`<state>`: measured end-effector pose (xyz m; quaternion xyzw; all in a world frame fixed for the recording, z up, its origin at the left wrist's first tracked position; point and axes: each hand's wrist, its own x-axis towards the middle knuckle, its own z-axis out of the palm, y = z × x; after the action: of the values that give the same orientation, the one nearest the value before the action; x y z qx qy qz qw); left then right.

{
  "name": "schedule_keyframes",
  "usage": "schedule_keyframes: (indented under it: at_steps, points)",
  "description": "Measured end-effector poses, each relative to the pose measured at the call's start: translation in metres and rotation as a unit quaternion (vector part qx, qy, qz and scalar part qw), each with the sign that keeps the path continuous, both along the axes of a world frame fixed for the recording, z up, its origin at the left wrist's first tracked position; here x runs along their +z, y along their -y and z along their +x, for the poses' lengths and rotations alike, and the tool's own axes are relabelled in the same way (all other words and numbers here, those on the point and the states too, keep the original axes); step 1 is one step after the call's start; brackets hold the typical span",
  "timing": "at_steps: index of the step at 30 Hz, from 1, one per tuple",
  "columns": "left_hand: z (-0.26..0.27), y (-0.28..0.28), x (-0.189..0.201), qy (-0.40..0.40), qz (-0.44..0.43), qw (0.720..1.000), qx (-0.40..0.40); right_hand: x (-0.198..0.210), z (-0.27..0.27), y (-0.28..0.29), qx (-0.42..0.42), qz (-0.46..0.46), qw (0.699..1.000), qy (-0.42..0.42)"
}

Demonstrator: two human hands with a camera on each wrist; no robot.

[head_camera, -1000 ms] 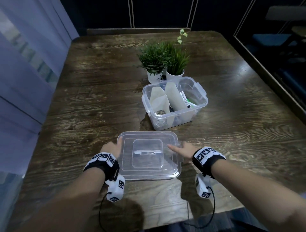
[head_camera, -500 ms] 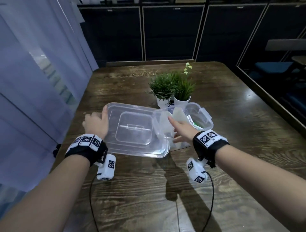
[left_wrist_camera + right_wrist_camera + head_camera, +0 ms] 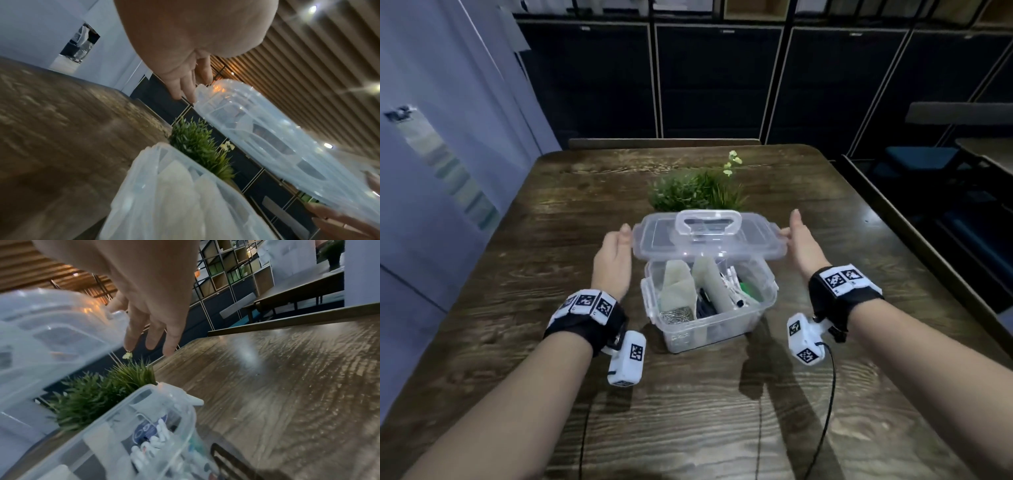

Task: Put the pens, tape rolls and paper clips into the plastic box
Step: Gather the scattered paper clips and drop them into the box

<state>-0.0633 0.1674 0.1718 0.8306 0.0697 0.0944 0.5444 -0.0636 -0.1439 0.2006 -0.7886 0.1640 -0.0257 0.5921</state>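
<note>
Head view, lid: lid (image 3: 709, 236), clear with a raised handle, hangs between the two hands and just above the plastic box (image 3: 709, 301), its far edge higher than its near one.
Head view, hands: left hand (image 3: 613, 260) and right hand (image 3: 803, 240) press their straight fingers against the lid's two short ends, set wide apart.
Head view, contents: paper clips (image 3: 677, 314) lie in the near left corner, pens (image 3: 732, 291) on the right side, cream dividers between; tape rolls cannot be made out.
Head view, surroundings: potted plants (image 3: 697, 193) stand just beyond the hands on the worktop (image 3: 551, 342).
Left wrist view: fingers (image 3: 185, 87) touch the lid's corner, extended rather than curled; box rim sits below.
Right wrist view: fingers (image 3: 152, 331) lie straight against the lid's end flap; white pens show inside the box beneath.
Judgement, step: closing the box looks like the step in hand.
Judgement, technique: level the lid, square its corners over the rim, lower evenly, then press the flaps down.
</note>
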Motion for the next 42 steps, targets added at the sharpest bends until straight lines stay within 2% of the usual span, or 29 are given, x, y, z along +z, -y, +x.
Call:
schedule_keyframes:
  at_steps: [5, 10, 14, 18, 23, 27, 32, 37, 42]
  points:
    - [-0.007, 0.019, -0.034, -0.034, 0.005, 0.999, 0.015, -0.058, 0.014, 0.023, 0.042, -0.104, 0.993, -0.023]
    - [-0.019, 0.026, -0.074, -0.093, 0.092, 0.991, 0.019, -0.092, 0.017, 0.025, 0.089, -0.135, 0.984, -0.070]
    - [-0.024, 0.036, -0.091, -0.107, 0.103, 0.989, 0.021, -0.108, 0.020, 0.022, 0.107, -0.162, 0.978, -0.075]
    - [-0.022, 0.037, -0.098, -0.107, 0.105, 0.989, 0.002, -0.114, 0.019, 0.021, 0.095, -0.151, 0.981, -0.075]
    - [-0.026, 0.022, -0.102, -0.127, 0.035, 0.991, -0.031, -0.115, 0.002, 0.023, 0.075, -0.126, 0.986, -0.080]
    - [-0.033, 0.018, -0.104, -0.137, 0.060, 0.986, -0.077, -0.116, -0.028, 0.032, 0.078, -0.161, 0.978, -0.105]
    - [-0.037, 0.013, -0.101, -0.157, 0.062, 0.979, -0.111, -0.125, -0.061, 0.046, 0.068, -0.140, 0.974, -0.165]
    - [-0.050, 0.007, -0.103, -0.167, 0.022, 0.979, -0.112, -0.123, -0.068, 0.048, 0.094, -0.105, 0.970, -0.197]
    - [-0.043, 0.000, -0.102, -0.252, 0.001, 0.959, -0.132, -0.119, -0.071, 0.048, 0.122, -0.112, 0.958, -0.233]
